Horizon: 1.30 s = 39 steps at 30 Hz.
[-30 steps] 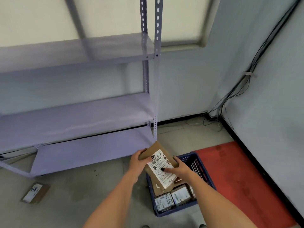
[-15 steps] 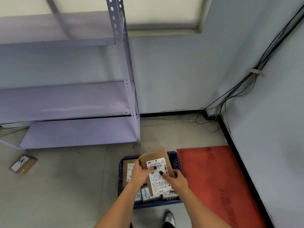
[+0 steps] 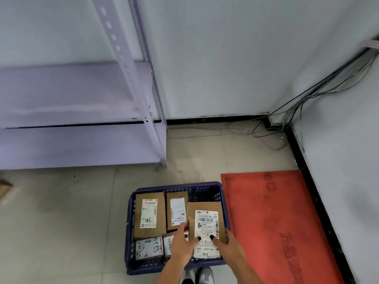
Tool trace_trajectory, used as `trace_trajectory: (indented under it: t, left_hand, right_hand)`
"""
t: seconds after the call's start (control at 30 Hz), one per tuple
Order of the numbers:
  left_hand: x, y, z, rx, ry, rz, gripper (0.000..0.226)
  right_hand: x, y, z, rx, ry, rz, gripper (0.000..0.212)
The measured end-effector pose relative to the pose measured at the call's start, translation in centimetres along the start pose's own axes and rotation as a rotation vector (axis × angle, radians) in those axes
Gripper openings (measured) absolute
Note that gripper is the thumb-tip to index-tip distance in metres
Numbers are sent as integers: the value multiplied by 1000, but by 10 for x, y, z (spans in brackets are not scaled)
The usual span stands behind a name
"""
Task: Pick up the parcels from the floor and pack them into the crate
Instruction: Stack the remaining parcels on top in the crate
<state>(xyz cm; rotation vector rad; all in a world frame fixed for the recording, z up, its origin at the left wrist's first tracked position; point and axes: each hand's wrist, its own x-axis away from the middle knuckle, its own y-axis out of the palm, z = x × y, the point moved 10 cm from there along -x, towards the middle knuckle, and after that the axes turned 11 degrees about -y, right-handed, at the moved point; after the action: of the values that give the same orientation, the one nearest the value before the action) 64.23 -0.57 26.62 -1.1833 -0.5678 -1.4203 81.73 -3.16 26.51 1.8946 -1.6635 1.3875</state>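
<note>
A dark blue crate [image 3: 131, 232] stands on the floor in front of my feet with several brown labelled parcels lying flat in it. A brown parcel with a white label [image 3: 206, 218] sits low in the crate's right side. My left hand [image 3: 183, 245] grips its left edge and my right hand [image 3: 229, 245] grips its right edge, thumbs on the label. Beside it lie a large parcel marked 786 [image 3: 149, 214] and a narrower one [image 3: 177, 210]. Another parcel [image 3: 5, 188] shows at the far left edge on the floor.
A grey metal shelf rack [image 3: 82, 144] stands at the left against the wall. A red mat [image 3: 283, 222] lies right of the crate. Cables [image 3: 307, 103] run down the corner wall onto the floor. My shoes [image 3: 198, 275] are just behind the crate.
Both hands have lowered the labelled parcel from above the crate down into its right side. The view has tilted down and shifted, so the crate fills more of the lower frame.
</note>
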Motion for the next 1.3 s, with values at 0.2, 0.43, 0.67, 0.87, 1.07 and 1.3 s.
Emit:
trace_trajectory:
  t: [0.2,0.43,0.67,0.87,1.07,1.3]
  left_hand:
    - [-181,52,-37,53,-23,-23,55]
    - [-261,90,-55,56,-9,1,60]
    - [-296,112,-63,27,7,3,61]
    - [-315,123,-66,69,-66,-2,60]
    - [-274,110,-52,105,-101,-17,56]
    - [-120,32,2,229,-36,30,65]
  right_hand:
    - [-139,28,34,32,-69,52,51]
    - [-251,64,87,153,-89,33,52]
    - [-298,86,112,125,-92,63,49]
    - [-316,102,105,100,-125,-10,63]
    - [-279,98,81,85,-116,-43,54]
    - [-152,62,16,-110,-99,-47,67]
